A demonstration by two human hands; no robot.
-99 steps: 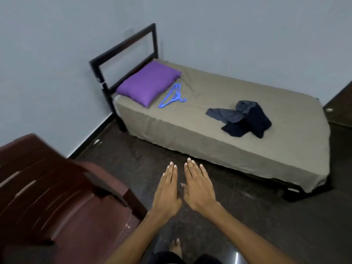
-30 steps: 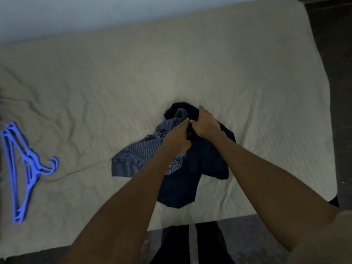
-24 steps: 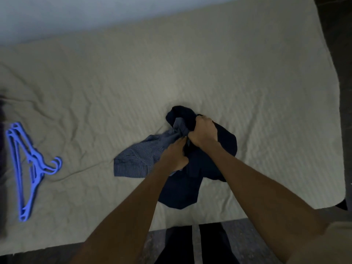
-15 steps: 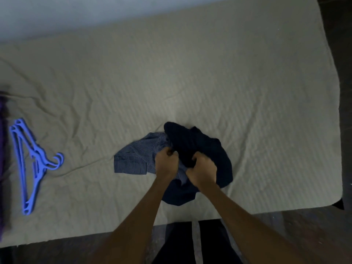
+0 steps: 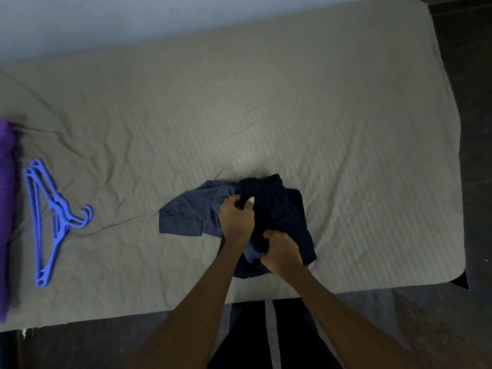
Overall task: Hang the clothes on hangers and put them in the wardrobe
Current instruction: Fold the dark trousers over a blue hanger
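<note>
A home bedroom: a single bed (image 5: 292, 102) with a creased beige sheet fills the view against a plain pale wall (image 5: 133, 20) at 12 o'clock. A purple pillow (image 5: 5, 209) and blue plastic hangers (image 5: 45, 222) lie at 9 o'clock, above dark flooring (image 5: 466, 328).

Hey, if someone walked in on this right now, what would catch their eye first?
Two bare hands, left hand and right hand, bunching a dark navy cloth garment over a blue striped cotton shirt near the front edge of the beige-sheeted bed. Far left lie bright blue plastic hangers beside a purple pillow.
</note>
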